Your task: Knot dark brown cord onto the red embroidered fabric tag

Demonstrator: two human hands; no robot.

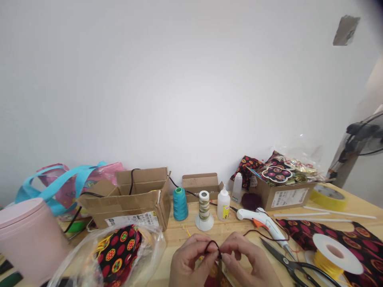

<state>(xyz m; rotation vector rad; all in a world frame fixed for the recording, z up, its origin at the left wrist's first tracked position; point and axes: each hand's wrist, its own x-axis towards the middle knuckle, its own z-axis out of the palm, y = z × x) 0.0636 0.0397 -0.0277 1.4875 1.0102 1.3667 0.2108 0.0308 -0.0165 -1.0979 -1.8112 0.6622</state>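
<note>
Cord (213, 242), dark and thin, is arching in one small loop at the front centre of a wooden table (176, 235). The left hand (191, 259) and the right hand (247, 259) are working close together, each pinching the cord between thumb and forefinger, just above a patterned fabric piece (212, 279) that the hands are partly hiding. The step in hand is seemingly the shaping or tightening of this loop; whether a knot is forming, one cannot tell. The next move is probably calling for a steady pinch on one side and a gentle, even draw on the other, lest the loop slip.

Counted behind the hands: one teal thread cone (180, 206) is standing beside one multicoloured spool (204, 207); two bottles, a yellow-labelled bottle (224, 206) and a slimmer bottle (237, 187), are following to the right. Three cardboard boxes are lining the wall: a large left box (128, 207), a small middle box (200, 183) and a heaped right box (289, 197). At right, one glue gun (267, 223), one pair of scissors (289, 263), one yellow spool (332, 259), one yellow tape roll (329, 199) and three white sticks (341, 212) are lying.
</note>
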